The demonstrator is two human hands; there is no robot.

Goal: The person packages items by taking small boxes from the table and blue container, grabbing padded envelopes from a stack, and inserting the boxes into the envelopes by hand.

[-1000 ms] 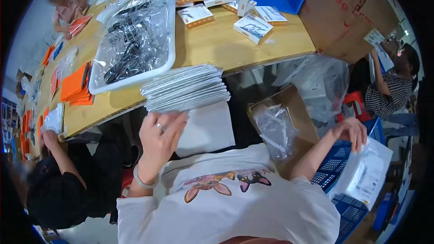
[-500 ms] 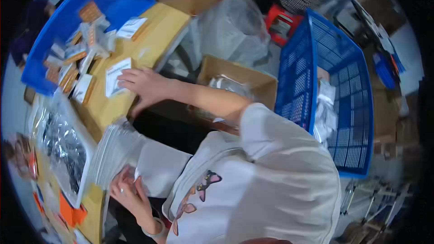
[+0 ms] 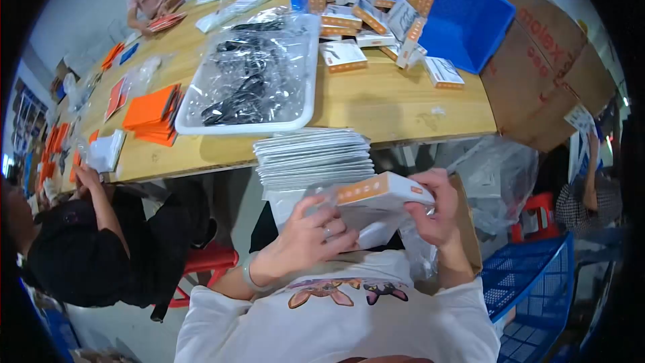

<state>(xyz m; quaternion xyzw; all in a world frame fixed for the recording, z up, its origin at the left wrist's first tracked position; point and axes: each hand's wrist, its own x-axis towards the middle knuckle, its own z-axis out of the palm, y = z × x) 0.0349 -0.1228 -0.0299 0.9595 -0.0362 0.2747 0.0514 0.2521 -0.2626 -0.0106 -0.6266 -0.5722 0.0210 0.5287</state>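
An orange-and-white box [image 3: 383,189] is held over my lap, just in front of the stack of white padded envelopes [image 3: 314,158]. My right hand [image 3: 437,208] grips its right end between thumb and fingers. My left hand [image 3: 316,228], with a ring and a bracelet, is closed beside the box's left end, around a bit of clear plastic [image 3: 322,195]. Under the box lies a white envelope on my lap, partly covered by my hands. More orange-and-white boxes [image 3: 344,54] lie in a pile at the table's back.
The wooden table [image 3: 403,111] holds a white tray [image 3: 245,128] of bagged black cables, orange packets [image 3: 151,113] and a tipped blue bin [image 3: 463,20]. A blue basket [image 3: 531,282] stands at right. Co-workers sit at left [image 3: 87,249], back left [image 3: 154,0] and right [image 3: 588,195].
My right hand has come back from the table with a box in its grip. My left hand has moved from the envelope stack to the box's left end. The view has swung back toward the table.
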